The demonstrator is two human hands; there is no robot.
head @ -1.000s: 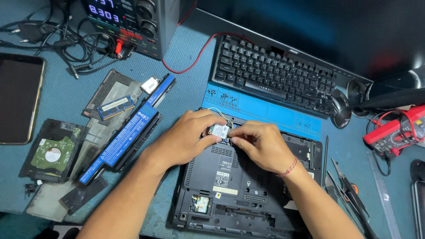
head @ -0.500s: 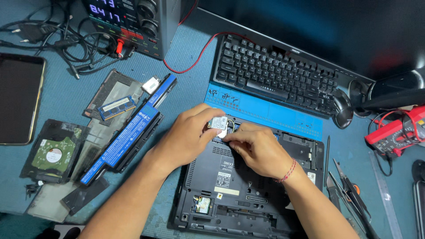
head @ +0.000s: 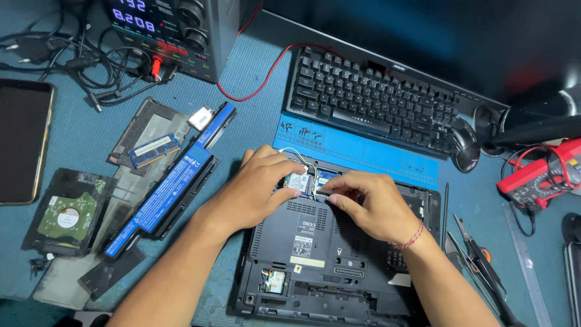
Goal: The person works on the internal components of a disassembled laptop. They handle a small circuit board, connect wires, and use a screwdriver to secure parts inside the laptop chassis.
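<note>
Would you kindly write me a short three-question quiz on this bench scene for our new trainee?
1. True or false: the laptop lies with its underside up.
2. Which hand touches the small card? A) left hand B) right hand C) neither
3. What lies left of the laptop: the battery or the keyboard?

Key:
1. True.
2. A; its fingers rest on the card, and the right hand pinches beside it.
3. The battery; the keyboard lies beyond the laptop.
</note>
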